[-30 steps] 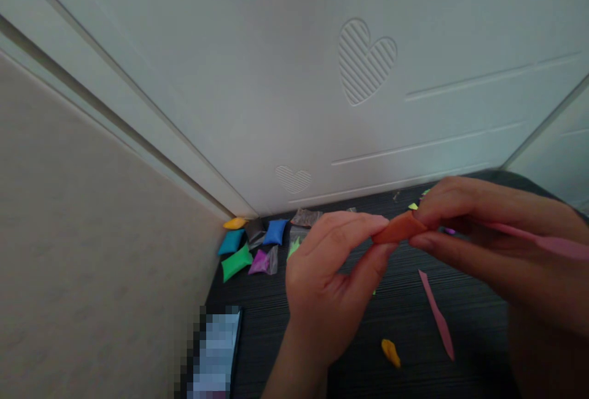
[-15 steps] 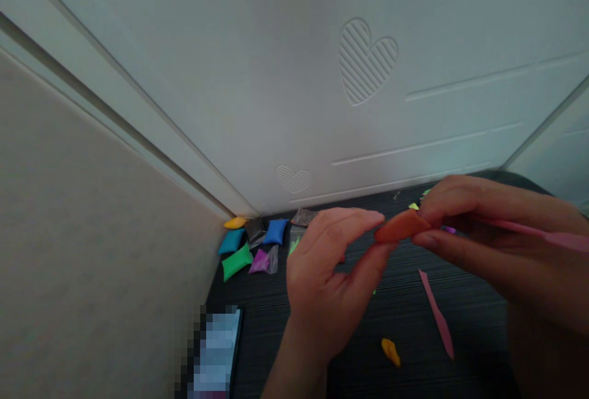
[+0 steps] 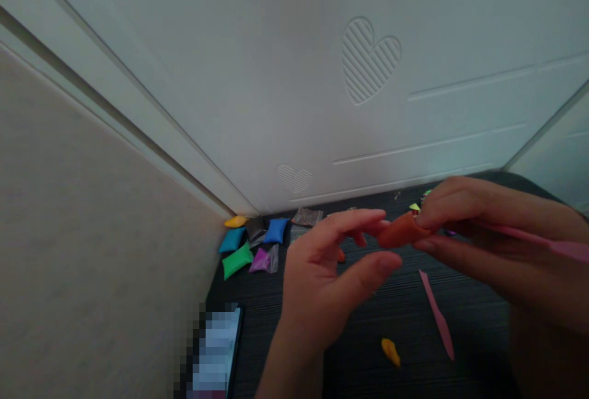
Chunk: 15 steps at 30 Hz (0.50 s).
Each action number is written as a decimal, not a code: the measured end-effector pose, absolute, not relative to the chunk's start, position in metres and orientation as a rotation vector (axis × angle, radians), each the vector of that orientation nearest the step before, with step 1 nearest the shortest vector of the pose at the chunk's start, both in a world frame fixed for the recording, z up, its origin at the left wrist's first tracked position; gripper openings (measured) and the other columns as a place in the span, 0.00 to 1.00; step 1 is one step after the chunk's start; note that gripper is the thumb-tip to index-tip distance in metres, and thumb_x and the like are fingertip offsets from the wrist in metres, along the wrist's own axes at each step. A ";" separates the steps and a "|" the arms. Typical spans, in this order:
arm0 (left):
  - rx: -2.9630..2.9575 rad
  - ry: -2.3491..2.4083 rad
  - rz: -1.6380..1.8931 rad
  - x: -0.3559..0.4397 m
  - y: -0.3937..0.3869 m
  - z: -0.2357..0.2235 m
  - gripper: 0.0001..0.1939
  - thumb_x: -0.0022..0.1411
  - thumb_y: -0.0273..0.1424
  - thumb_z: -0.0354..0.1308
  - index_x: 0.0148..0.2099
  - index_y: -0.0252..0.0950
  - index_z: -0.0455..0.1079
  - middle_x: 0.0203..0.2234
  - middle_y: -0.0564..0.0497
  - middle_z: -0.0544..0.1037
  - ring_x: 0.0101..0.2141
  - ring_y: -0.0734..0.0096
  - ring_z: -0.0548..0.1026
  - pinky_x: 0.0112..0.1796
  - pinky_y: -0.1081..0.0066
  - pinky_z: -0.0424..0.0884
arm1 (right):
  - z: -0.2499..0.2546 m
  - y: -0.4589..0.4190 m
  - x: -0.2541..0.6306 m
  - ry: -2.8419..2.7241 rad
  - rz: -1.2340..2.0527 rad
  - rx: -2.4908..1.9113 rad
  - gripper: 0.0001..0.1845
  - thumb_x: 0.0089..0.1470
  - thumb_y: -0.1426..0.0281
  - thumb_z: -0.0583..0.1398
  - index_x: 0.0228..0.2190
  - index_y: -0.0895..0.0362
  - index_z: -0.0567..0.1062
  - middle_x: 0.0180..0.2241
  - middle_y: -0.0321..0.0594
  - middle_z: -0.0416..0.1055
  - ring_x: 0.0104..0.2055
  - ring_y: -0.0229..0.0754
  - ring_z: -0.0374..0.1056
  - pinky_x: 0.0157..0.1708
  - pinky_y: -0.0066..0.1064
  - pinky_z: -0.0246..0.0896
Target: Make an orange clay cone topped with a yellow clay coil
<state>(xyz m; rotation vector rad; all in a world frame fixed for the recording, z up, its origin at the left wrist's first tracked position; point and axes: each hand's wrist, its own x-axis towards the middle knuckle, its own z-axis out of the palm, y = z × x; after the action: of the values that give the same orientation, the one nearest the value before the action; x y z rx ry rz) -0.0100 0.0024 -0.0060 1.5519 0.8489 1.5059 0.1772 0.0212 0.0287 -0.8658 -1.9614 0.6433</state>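
Observation:
A flattened piece of orange modelling clay (image 3: 401,231) is held above the dark table. My right hand (image 3: 483,233) pinches its right end between thumb and fingers. The same hand also keeps a pink plastic modelling tool (image 3: 519,233), which slants out to the right across the palm. My left hand (image 3: 335,270) is open at the clay's left end, its thumb apart from the piece and its fingertips at or touching the edge. Below the hands, a second pink modelling tool (image 3: 437,316) and a yellow-orange lump of clay (image 3: 391,352) lie on the table.
On the dark table (image 3: 267,337), several coloured clay packets (image 3: 237,261) sit in the back left corner. A phone with a blurred screen (image 3: 214,353) lies at the left edge. Behind rises a white panel with embossed hearts (image 3: 370,58); a beige wall (image 3: 92,233) stands left.
My left thumb has dropped away from the orange clay and the left fingers have loosened. The right hand still holds the clay in nearly the same place.

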 end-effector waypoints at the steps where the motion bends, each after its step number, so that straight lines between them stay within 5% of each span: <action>1: 1.517 0.834 1.490 -0.009 0.003 -0.006 0.15 0.55 0.28 0.63 0.45 0.45 0.74 0.36 0.52 0.79 0.34 0.71 0.76 0.35 0.71 0.73 | 0.029 0.021 0.177 -1.962 0.633 -0.851 0.10 0.48 0.71 0.64 0.35 0.45 0.75 0.31 0.26 0.75 0.33 0.33 0.69 0.29 0.24 0.63; 8: 1.346 0.722 1.471 -0.005 0.006 -0.002 0.12 0.55 0.22 0.61 0.40 0.43 0.76 0.34 0.55 0.78 0.35 0.79 0.75 0.35 0.82 0.72 | 0.037 0.019 0.176 -2.000 0.623 -0.798 0.09 0.46 0.72 0.65 0.32 0.49 0.76 0.29 0.30 0.74 0.31 0.34 0.70 0.27 0.24 0.63; 15: 1.312 0.743 1.448 -0.004 0.006 -0.002 0.11 0.55 0.24 0.62 0.41 0.42 0.75 0.35 0.52 0.78 0.34 0.73 0.77 0.34 0.75 0.75 | 0.037 0.020 0.178 -2.080 0.533 -0.799 0.07 0.48 0.72 0.63 0.33 0.51 0.75 0.30 0.32 0.74 0.32 0.34 0.69 0.29 0.25 0.63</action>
<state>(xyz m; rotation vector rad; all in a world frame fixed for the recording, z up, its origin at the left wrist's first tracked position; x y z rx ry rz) -0.0037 0.0062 -0.0023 1.3116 0.7429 1.4484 0.1775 0.0200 0.0369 -0.7993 -2.0802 0.5326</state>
